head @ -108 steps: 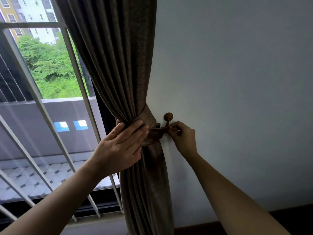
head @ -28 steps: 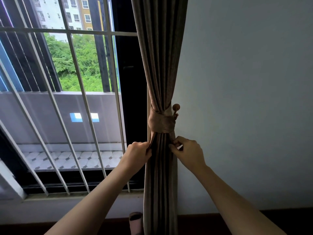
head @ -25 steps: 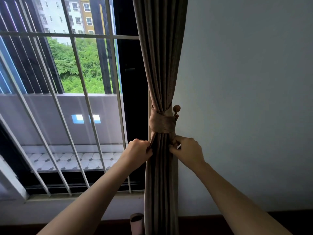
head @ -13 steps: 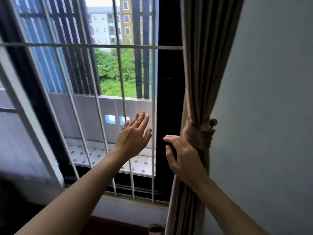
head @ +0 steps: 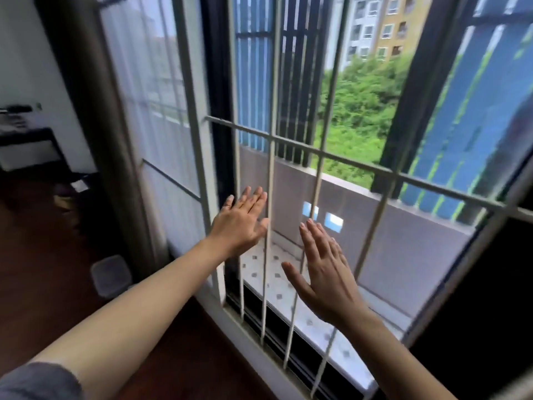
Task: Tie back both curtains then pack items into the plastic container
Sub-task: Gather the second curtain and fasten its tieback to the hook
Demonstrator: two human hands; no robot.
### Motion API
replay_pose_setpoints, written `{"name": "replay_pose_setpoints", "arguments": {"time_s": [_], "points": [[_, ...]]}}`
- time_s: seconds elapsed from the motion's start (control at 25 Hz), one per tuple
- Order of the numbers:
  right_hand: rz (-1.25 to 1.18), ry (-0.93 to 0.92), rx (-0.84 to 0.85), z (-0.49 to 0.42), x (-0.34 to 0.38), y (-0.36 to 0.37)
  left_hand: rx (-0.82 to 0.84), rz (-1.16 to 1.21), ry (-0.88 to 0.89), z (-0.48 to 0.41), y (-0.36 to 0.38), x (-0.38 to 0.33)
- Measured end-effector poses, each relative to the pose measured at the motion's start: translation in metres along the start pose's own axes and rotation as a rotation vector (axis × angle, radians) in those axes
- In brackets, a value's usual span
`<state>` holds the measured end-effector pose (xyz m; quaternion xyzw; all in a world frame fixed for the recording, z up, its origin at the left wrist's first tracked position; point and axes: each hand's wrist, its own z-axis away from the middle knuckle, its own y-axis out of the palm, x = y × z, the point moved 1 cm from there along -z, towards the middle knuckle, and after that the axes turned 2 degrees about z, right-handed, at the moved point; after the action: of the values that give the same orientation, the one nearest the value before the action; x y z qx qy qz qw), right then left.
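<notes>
My left hand (head: 240,220) and my right hand (head: 323,269) are both raised in front of the barred window (head: 271,174), fingers straight and spread, holding nothing. At the left hangs a brown curtain (head: 95,116), gathered into a narrow column beside a sheer white curtain (head: 153,111). A clear plastic container (head: 111,274) sits on the dark wooden floor near the foot of that curtain. The curtain tied at the right is out of view.
White window bars (head: 317,180) cross the open window, with a balcony wall and trees beyond. A dark table (head: 26,140) with items stands against the white wall at far left. Small objects (head: 69,194) lie on the floor near it.
Both hands let go of the tied right curtain and opened. The view swung left across the window, bringing the left curtain and the plastic container into sight.
</notes>
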<state>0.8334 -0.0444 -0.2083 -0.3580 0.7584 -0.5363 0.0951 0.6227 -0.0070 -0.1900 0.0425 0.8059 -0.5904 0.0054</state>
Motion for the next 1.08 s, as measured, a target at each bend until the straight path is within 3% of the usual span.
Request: {"name": "replay_pose_setpoints", "arguments": {"time_s": [0.2, 0.4, 0.64, 1.08], "points": [[-0.033, -0.211, -0.032, -0.110, 0.056, 0.026, -0.106, -0.087, -0.168, -0.007, -0.042, 0.107], [-0.118, -0.384, 0.031, -0.223, 0.149, 0.108, -0.104, -0.214, -0.352, -0.003, -0.061, 0.265], [-0.166, -0.459, 0.039, -0.357, 0.265, 0.190, -0.102, -0.249, -0.479, 0.001, -0.084, 0.436], [-0.250, -0.550, 0.169, -0.525, 0.411, 0.337, -0.083, -0.282, -0.671, 0.002, -0.070, 0.665]]}}
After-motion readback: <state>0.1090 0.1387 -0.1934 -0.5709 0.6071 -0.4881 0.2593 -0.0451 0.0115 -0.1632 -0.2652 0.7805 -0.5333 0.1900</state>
